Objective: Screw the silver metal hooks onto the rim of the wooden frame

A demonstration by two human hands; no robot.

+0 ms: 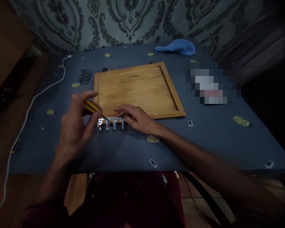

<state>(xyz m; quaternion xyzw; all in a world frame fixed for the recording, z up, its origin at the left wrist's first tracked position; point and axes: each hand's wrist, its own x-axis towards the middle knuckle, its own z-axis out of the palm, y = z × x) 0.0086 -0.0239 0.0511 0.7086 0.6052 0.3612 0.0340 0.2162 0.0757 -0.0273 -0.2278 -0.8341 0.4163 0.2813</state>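
Observation:
My left hand (78, 118) is closed around a screwdriver (91, 107) with a yellow and black handle. The tool slants down to the right, its tip over a shiny metal hook rail (111, 120) with several hooks. That rail lies along the near edge of a framed wooden board (135, 88), its hooks pointing towards me. My right hand (140, 119) rests over the board's near edge, fingers bent and thumb at the rail's right end, holding it there. Whether the tip sits in a screw is too small to tell.
Dark hooks (85, 76) lie left of the board. A blue cloth (178, 47) is at the back of the table, and a blurred-out packet (209, 85) lies to the right. A white cable (49, 85) runs down the left side. The patterned wall (130, 22) borders the table's far edge.

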